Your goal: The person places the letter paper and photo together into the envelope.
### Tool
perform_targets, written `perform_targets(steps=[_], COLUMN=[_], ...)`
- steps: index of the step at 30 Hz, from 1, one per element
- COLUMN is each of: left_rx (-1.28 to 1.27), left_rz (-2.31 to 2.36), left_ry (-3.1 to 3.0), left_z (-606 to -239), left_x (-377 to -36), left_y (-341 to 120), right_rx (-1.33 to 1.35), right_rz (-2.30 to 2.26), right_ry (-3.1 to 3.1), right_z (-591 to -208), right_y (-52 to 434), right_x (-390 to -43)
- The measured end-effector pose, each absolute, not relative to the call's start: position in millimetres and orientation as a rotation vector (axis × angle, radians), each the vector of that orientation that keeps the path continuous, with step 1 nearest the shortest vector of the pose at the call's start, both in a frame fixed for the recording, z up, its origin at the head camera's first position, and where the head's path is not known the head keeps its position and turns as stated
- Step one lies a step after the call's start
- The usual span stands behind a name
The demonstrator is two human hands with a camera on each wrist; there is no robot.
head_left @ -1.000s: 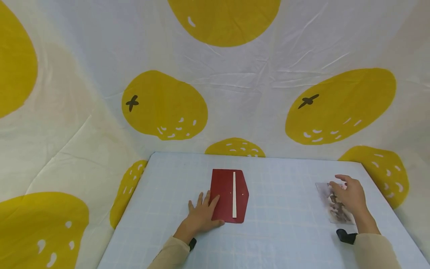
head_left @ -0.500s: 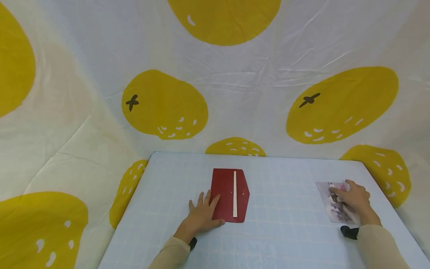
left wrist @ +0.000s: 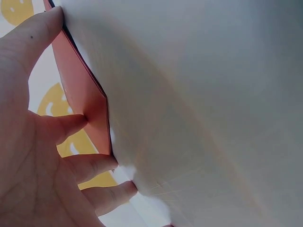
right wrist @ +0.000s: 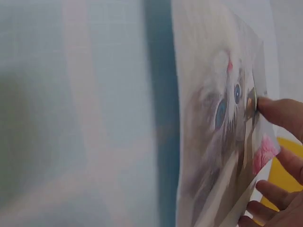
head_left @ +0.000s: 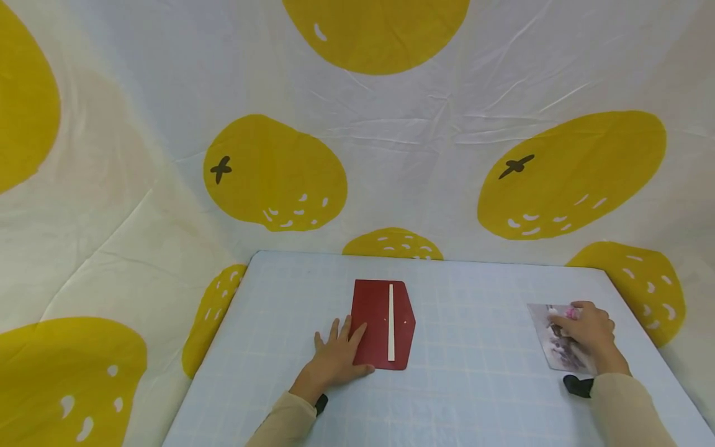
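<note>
Here's the right hand [head_left: 592,328], thumb and fingers pinching the cat picture [head_left: 547,338] by its right-hand side, over on the table's right! Well apart, the left hand [head_left: 333,362] lies spread against the red envelope [head_left: 373,304], white strip [head_left: 391,323] on top. Pale checked table [head_left: 463,360] beneath, fruit-printed cloth [head_left: 413,149] behind.

Flat red envelope [head_left: 371,301], pointed flap [head_left: 403,340] at right, cat-printed sheet [head_left: 560,352] well apart rightward
</note>
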State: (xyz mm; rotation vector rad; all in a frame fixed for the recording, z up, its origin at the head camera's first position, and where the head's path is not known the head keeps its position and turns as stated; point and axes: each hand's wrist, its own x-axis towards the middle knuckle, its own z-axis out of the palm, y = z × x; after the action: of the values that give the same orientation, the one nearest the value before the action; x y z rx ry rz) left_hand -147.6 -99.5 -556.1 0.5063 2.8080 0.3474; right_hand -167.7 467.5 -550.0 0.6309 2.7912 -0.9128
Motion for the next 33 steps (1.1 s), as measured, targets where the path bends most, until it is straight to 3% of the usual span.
perform_targets(steps=[13, 21, 33], left_rx=[0.505, 0.507, 0.509], left_rz=[0.327, 0.326, 0.336], left_ry=[2.814, 2.815, 2.812], left_z=[-555.1, -551.1, -549.0], left_x=[-147.7, -146.2, -145.7], left_y=[-98.8, -98.5, -98.8], right_rx=[0.718, 0.720, 0.650], right_rz=[-1.067, -1.383, -1.693], right_ry=[2.843, 2.703, 2.574], right_z=[-531.1, -535.1, -525.3], right_y=[460.3, 464.5, 425.8], right_x=[-164.7, -161.3, -161.5])
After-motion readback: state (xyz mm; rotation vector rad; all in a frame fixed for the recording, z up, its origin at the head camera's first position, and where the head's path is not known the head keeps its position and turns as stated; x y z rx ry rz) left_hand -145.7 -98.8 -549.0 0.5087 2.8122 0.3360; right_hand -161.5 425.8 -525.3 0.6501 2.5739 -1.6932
